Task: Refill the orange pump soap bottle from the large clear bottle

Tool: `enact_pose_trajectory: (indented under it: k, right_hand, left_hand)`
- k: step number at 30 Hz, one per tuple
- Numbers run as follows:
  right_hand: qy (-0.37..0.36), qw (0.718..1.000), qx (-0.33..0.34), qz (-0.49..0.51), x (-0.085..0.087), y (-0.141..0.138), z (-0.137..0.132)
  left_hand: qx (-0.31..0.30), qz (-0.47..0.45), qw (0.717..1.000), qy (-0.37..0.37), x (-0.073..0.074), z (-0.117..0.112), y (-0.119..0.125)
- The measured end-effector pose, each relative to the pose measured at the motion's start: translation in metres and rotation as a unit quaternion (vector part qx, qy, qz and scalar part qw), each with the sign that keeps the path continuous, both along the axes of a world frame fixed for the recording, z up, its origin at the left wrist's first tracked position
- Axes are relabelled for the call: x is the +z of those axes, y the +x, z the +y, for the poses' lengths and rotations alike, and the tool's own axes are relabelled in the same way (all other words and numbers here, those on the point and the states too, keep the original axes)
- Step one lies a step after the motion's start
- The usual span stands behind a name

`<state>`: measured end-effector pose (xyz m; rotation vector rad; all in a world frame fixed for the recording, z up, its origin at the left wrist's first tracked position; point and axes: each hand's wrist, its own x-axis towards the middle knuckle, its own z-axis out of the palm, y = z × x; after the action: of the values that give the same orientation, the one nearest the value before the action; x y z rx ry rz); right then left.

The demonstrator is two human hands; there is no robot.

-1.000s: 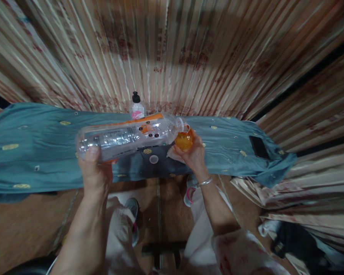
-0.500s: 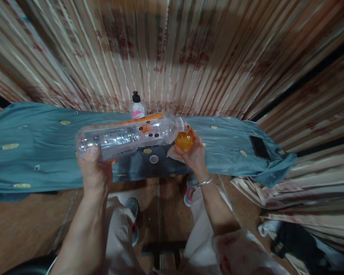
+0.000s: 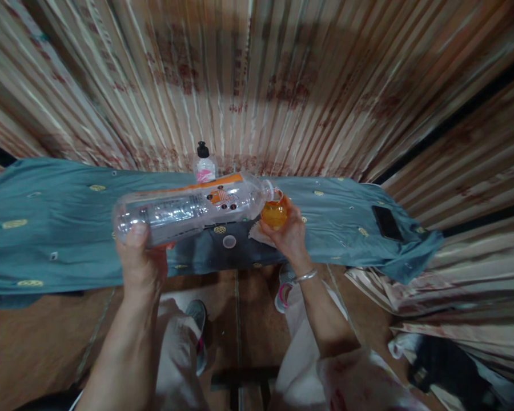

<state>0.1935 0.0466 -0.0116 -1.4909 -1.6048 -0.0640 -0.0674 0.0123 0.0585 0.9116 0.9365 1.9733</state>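
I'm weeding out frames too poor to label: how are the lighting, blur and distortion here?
Head view: dim, warm light; the striped backdrop bows and smears toward the edges; the clear bottle in the left hand carries pale glare; the orange glass in the right hand is bright and fairly sharp; lower corners murky.

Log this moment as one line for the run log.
left hand: grips clear bottle, tipped sideways | right hand: holds small orange container at bottle mouth | below: teal cloth
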Motion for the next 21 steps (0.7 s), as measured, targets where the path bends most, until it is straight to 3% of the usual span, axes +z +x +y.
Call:
enact_pose_trajectory:
  k: [21]
  right_hand:
    - [-0.005,1.000,-0.006,0.001,0.0003,-0.0016,0.0006]
  left_hand:
    - [-0.003,-0.007,1.000,0.009,-0.0028,0.0014,-0.0023]
